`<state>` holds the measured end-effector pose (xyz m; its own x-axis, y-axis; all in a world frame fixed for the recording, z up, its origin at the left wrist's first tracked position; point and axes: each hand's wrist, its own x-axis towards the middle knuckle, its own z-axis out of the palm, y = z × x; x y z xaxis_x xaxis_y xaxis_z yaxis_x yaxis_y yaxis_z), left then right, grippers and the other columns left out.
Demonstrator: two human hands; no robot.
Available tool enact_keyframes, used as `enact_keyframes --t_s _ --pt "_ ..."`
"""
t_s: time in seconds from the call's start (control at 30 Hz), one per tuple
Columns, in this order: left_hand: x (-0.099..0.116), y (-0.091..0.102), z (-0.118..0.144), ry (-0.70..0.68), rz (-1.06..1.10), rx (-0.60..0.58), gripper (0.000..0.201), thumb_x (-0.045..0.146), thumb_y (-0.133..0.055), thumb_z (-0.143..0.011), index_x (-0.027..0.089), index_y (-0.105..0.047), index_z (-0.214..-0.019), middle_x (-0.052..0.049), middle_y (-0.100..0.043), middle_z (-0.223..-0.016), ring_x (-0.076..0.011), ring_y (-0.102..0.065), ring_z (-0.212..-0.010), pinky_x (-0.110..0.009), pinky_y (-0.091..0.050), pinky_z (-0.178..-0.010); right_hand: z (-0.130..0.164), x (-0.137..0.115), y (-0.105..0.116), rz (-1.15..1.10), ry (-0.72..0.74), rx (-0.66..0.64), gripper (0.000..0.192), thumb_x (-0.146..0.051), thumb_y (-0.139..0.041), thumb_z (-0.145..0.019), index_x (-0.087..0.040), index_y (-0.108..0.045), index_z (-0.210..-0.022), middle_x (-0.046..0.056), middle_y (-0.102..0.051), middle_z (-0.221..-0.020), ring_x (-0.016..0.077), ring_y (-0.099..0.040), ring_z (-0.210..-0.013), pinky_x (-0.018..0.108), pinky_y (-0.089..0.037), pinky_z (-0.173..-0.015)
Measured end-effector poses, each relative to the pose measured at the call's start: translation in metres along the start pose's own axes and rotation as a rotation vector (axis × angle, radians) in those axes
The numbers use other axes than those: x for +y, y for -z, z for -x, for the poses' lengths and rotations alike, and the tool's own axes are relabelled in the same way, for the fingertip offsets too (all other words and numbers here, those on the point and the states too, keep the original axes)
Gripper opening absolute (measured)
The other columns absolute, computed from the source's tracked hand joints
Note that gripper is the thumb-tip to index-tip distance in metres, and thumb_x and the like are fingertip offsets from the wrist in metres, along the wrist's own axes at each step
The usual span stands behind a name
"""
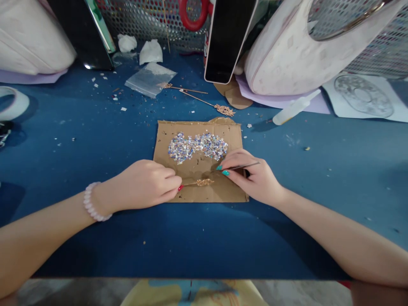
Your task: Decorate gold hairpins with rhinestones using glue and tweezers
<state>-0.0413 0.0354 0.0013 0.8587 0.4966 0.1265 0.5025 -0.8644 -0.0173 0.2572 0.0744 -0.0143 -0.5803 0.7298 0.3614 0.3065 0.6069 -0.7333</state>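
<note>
A brown cardboard sheet (234, 136) lies on the blue table (95, 140) with a pile of shiny sequin-like flakes (197, 146) on it. My left hand (145, 185) rests at the cardboard's left edge, fingers closed on the stem of a gold hairpin ornament (204, 182) that lies on the cardboard. My right hand (251, 176) pinches thin metal tweezers (247, 165), whose tips point left toward the ornament. A pale bead bracelet (91, 204) circles my left wrist.
Two more gold hairpins (210, 104) and a clear plastic bag (149, 78) lie behind the cardboard. A black phone (228, 38) leans upright, a white bag (287, 55) beside it. A small glue bottle (295, 109), printed paper (363, 95) and tape roll (12, 104) sit around.
</note>
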Motion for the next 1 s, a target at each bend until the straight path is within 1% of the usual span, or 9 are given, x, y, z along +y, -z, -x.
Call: enact_keyframes --t_s 0.23,0.37,0.53,0.63,0.73,1.0 --pt "0.0001 0.0005 -0.0008 0.005 0.003 -0.008 0.036 0.023 -0.038 -0.103 0.021 -0.051 -0.070 0.002 -0.053 -0.061 -0.0140 -0.049 -0.052 -0.033 -0.032 -0.053 0.0002 -0.0012 -0.0004 0.037 0.059 0.028 0.015 -0.012 -0.059 -0.091 -0.023 -0.068 -0.094 0.004 -0.075 -0.089 0.0190 -0.068 -0.094 0.038 -0.060 -0.083" --pt "0.0000 0.0010 -0.0013 -0.001 0.001 -0.001 0.036 0.022 -0.040 -0.103 0.021 -0.050 -0.068 0.002 -0.053 -0.059 -0.0140 -0.049 -0.051 -0.033 -0.030 -0.053 0.0023 -0.0004 -0.0008 0.068 0.060 0.045 0.017 -0.011 -0.055 -0.092 -0.023 -0.067 -0.094 0.005 -0.073 -0.088 0.0198 -0.068 -0.092 0.039 -0.059 -0.081" --pt "0.0006 0.0011 -0.0006 0.008 0.008 -0.017 0.035 0.022 -0.039 -0.103 0.022 -0.048 -0.070 0.003 -0.053 -0.059 -0.0148 -0.051 -0.052 -0.034 -0.031 -0.054 0.0017 -0.0012 -0.0013 0.079 0.103 0.015 0.017 -0.010 -0.054 -0.093 -0.023 -0.065 -0.095 0.005 -0.073 -0.089 0.0194 -0.068 -0.093 0.039 -0.059 -0.082" --pt "0.0019 0.0021 -0.0004 0.043 0.032 -0.039 0.032 0.023 -0.040 -0.103 0.022 -0.049 -0.071 0.003 -0.053 -0.060 -0.0148 -0.053 -0.053 -0.034 -0.032 -0.055 0.0007 -0.0022 -0.0013 0.093 0.130 -0.006 0.017 -0.011 -0.054 -0.095 -0.023 -0.065 -0.095 0.005 -0.073 -0.089 0.0197 -0.068 -0.092 0.039 -0.059 -0.081" --pt "0.0034 0.0037 -0.0005 0.075 0.046 -0.051 0.031 0.024 -0.042 -0.102 0.022 -0.049 -0.072 0.003 -0.054 -0.061 -0.0146 -0.054 -0.053 -0.033 -0.033 -0.056 0.0005 -0.0028 -0.0010 0.104 0.119 -0.027 0.017 -0.014 -0.052 -0.096 -0.025 -0.065 -0.094 0.005 -0.074 -0.090 0.0205 -0.068 -0.092 0.041 -0.059 -0.082" --pt "0.0037 0.0036 -0.0001 0.082 0.051 -0.057 0.031 0.024 -0.040 -0.102 0.023 -0.049 -0.073 0.003 -0.054 -0.061 -0.0154 -0.055 -0.053 -0.034 -0.034 -0.055 0.0015 -0.0018 -0.0007 0.088 0.086 -0.052 0.017 -0.014 -0.052 -0.096 -0.023 -0.066 -0.094 0.006 -0.073 -0.089 0.0192 -0.069 -0.089 0.039 -0.060 -0.078"
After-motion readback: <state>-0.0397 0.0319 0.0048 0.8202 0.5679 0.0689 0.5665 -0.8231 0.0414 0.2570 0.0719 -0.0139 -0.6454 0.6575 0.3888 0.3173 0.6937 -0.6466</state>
